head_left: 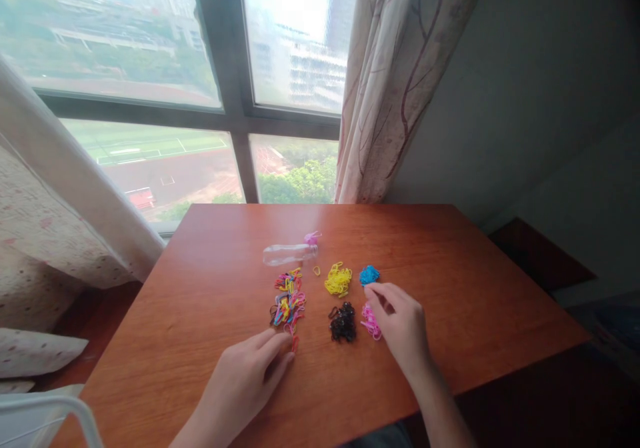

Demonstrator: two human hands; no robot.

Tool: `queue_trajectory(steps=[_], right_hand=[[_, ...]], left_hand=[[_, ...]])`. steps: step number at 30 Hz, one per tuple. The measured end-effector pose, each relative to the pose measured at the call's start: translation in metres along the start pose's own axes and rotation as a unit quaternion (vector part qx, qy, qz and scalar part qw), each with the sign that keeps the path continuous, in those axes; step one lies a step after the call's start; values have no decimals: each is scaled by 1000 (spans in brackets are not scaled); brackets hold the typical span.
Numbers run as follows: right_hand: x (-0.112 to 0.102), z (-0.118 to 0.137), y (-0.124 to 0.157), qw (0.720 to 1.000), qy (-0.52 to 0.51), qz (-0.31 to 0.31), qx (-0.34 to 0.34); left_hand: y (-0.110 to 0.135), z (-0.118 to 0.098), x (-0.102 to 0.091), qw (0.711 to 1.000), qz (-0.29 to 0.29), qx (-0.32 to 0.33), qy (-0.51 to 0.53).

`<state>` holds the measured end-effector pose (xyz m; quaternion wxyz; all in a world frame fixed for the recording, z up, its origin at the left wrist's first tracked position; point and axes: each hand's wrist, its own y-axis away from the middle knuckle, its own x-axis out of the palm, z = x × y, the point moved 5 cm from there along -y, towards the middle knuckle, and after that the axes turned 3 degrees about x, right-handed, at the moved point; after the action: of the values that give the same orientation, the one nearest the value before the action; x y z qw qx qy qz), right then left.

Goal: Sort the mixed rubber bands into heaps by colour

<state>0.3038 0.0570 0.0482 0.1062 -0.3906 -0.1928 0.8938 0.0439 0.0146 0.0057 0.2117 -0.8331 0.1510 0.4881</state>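
Small elastic bands lie sorted on a wooden table (200, 315). A mixed-colour heap (287, 301) sits left of a yellow pile (338, 279), a blue pile (369, 275), a black pile (343, 323) and a pink pile (369, 321). My left hand (245, 381) rests flat on the table, fingertips touching the near end of the mixed heap. My right hand (400, 325) hovers over the pink pile with fingers curled and pinched together; whether it holds a band is hidden. A clear plastic bag (289, 253) lies behind the piles.
One loose yellow band (317, 270) lies beside the yellow pile. A window and a patterned curtain (395, 81) stand behind the table. A white chair edge (50, 415) shows at the lower left, cushions at the left.
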Motion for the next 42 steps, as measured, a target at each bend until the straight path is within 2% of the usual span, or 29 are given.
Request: queue_trajectory(steps=[2,4,7,13,22,27,33,36,42], right_hand=[[-6,-27,-16,998,60,24,-1],[-8,-49,-29,996,79,37,4],[-2,-67,-40,994,90,57,5],[7,-76,-43,991,107,81,8],[-3,-73,-39,989,126,73,9],[-7,-58,-30,991,120,62,5],[0,-12,-6,997,63,50,-18],[15,20,16,996,23,74,-36],[64,70,68,982,10,187,-26]], left_hand=[[-1,0,1,1000,-4,0,-5],[-1,1,1,1000,-7,2,-8],[-1,0,-1,1000,-20,9,-3],[1,1,-1,999,-33,25,2],[-2,-1,-5,998,-49,28,11],[-1,1,-3,999,-37,18,7],[2,7,4,1000,-10,2,-3],[2,8,4,1000,-7,-6,-1],[1,7,3,1000,-2,-4,-2]])
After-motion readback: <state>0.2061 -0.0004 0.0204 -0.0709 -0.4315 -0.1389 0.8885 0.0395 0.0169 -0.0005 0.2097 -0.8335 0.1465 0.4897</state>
